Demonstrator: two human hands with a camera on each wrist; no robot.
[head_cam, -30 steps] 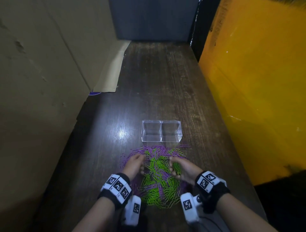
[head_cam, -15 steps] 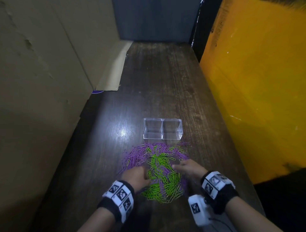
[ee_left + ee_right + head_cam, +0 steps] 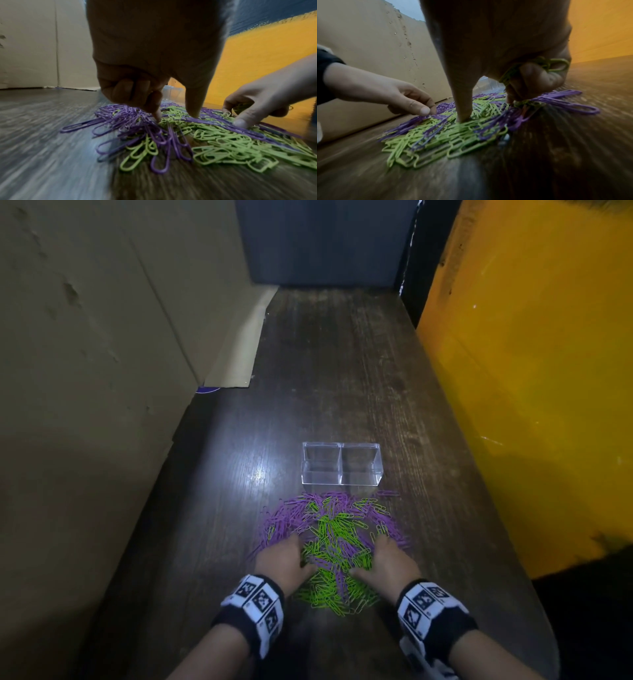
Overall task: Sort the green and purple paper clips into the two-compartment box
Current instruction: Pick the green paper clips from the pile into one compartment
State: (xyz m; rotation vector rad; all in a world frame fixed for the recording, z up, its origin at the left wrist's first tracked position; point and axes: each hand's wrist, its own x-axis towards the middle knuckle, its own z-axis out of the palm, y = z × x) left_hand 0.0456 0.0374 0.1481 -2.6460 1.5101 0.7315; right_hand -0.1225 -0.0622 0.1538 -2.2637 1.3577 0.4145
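Left hand: the left hand point(image 3: 286, 556) sits low and left of centre in the head view, on the left edge of the pile; in the left wrist view its thumb and forefinger tips press down among the purple clips point(image 3: 130, 121) while the other fingers point(image 3: 123, 90) are curled under. Whether it grips a clip cannot be told.
Right hand: the right hand point(image 3: 388, 559) sits low and right of centre, on the pile's right edge; in the right wrist view its curled fingers point(image 3: 537, 78) hold a bunch of green clips point(image 3: 551, 63) against the palm, and the thumb tip presses into the pile.
Pile: green clips point(image 3: 334, 546) and purple clips point(image 3: 291, 513) lie mixed in one heap between the hands, on the table point(image 3: 342, 371); purple mostly at the upper and outer rim, green in the middle and lower part.
Box: the clear two-compartment box point(image 3: 341, 463) stands just above the pile at frame centre, apart from both hands. Both compartments show only clear walls and the wood beneath.
Surroundings: cardboard point(image 3: 102, 337) fills the left of the frame, a yellow wall point(image 3: 531, 371) the right.
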